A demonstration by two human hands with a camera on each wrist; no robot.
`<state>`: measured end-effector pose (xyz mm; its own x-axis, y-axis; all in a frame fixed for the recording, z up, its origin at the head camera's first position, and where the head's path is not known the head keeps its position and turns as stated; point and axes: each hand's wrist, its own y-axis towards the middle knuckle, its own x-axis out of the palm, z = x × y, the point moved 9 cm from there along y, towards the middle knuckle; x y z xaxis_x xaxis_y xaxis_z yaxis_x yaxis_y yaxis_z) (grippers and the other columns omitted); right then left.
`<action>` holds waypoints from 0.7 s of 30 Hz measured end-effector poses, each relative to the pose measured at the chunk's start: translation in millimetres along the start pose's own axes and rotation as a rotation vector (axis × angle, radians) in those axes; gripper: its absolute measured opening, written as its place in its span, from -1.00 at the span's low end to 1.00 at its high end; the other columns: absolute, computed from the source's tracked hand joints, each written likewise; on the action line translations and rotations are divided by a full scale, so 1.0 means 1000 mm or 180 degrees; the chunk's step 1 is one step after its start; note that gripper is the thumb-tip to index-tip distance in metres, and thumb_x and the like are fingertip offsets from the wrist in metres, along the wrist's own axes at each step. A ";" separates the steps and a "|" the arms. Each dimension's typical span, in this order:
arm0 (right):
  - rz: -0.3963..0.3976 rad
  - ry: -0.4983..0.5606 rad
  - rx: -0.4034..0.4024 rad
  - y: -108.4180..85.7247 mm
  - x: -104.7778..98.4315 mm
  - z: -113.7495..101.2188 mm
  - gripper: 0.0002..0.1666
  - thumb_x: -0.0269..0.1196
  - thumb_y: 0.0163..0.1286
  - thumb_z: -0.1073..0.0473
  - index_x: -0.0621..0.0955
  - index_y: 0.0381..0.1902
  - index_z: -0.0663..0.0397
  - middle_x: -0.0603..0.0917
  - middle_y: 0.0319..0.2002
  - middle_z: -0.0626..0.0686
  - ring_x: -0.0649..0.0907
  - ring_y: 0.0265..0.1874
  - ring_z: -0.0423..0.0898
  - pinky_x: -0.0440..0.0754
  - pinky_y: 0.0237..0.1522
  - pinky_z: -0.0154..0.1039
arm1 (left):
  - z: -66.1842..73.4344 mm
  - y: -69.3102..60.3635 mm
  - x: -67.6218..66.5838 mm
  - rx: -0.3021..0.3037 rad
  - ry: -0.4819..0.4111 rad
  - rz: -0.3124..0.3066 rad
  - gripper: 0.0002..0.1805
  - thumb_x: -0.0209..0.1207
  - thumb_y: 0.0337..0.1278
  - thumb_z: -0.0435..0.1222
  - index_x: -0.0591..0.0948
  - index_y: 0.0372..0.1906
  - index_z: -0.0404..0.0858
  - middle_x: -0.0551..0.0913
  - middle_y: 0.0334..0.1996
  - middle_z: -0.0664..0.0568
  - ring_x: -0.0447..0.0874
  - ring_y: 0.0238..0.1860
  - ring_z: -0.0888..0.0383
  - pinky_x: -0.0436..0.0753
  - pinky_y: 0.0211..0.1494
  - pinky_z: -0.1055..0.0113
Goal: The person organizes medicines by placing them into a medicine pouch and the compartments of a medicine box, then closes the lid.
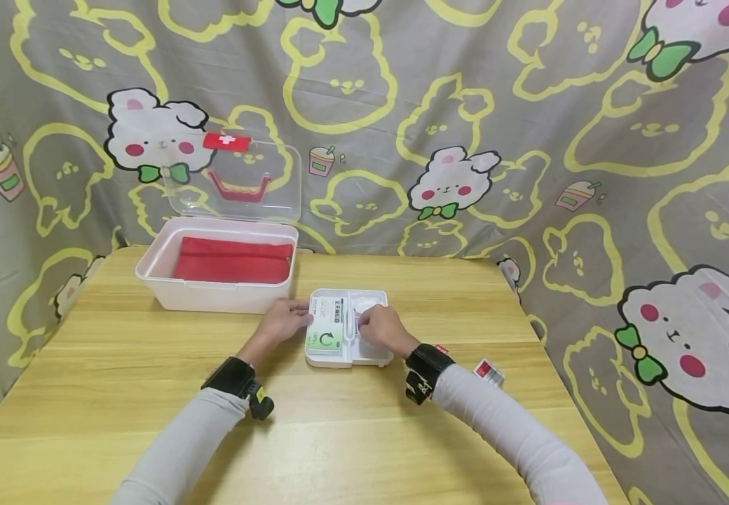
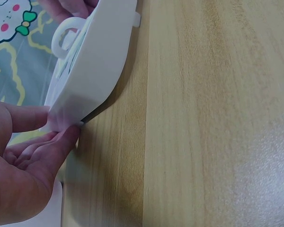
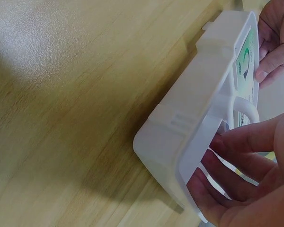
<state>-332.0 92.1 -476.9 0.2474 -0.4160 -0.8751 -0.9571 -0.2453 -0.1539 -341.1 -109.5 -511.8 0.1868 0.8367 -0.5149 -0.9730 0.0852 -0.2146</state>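
A white divided tray (image 1: 339, 363) with a loop handle (image 1: 350, 319) along its middle lies on the table. Its left compartment holds a green-and-white box (image 1: 326, 326) with printed lettering. My left hand (image 1: 284, 321) pinches the tray's left edge, with finger and thumb at the corner in the left wrist view. Inside the right compartment, the curled fingers of my right hand (image 1: 385, 328) pinch a small printed packet (image 1: 357, 324) beside the handle. Most of that packet is hidden by the fingers. Clear or white contents (image 1: 364, 301) show behind this hand.
An open translucent white box (image 1: 226, 298) stands at the back left, its clear lid (image 1: 276, 182) raised. Inside lies a red pouch (image 1: 235, 259). A small red-and-white packet (image 1: 489, 372) lies right of my right wrist; another red piece (image 1: 441, 348) shows behind the wristband. A patterned curtain (image 1: 352, 84) hangs behind.
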 end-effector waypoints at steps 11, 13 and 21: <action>0.0054 0.0036 -0.0020 -0.003 -0.013 0.002 -0.76 0.23 0.34 0.27 0.80 -0.16 0.16 0.80 -0.06 0.16 0.73 -0.17 0.03 0.70 -0.13 -0.15 | -0.001 -0.001 0.000 0.0017 0.0021 0.0003 -0.50 0.22 0.30 -0.27 0.56 0.28 -0.39 0.63 0.23 -0.25 0.52 0.35 -0.21 0.51 0.38 -0.04; 0.0090 0.0007 -0.0029 -0.002 -0.019 0.004 -0.74 0.21 0.33 0.28 0.80 -0.15 0.18 0.80 -0.05 0.16 0.73 -0.13 0.04 0.70 -0.07 -0.12 | -0.001 -0.001 0.000 0.0017 0.0011 0.0002 -0.50 0.22 0.30 -0.27 0.56 0.28 -0.39 0.64 0.22 -0.25 0.52 0.34 -0.21 0.51 0.38 -0.04; 0.0265 -0.0132 -0.0037 -0.005 -0.052 0.027 -0.66 0.16 0.24 0.29 0.78 -0.11 0.19 0.79 -0.04 0.18 0.74 -0.02 0.13 0.69 0.06 0.01 | -0.001 0.001 0.001 -0.0006 0.0007 0.0003 -0.51 0.24 0.29 -0.27 0.57 0.28 -0.38 0.64 0.22 -0.24 0.52 0.35 -0.20 0.50 0.39 -0.03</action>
<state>-344.6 138.2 -442.6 0.1604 -0.3987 -0.9029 -0.9722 -0.2218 -0.0748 -341.5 -109.5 -513.3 0.1861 0.8355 -0.5170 -0.9729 0.0834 -0.2155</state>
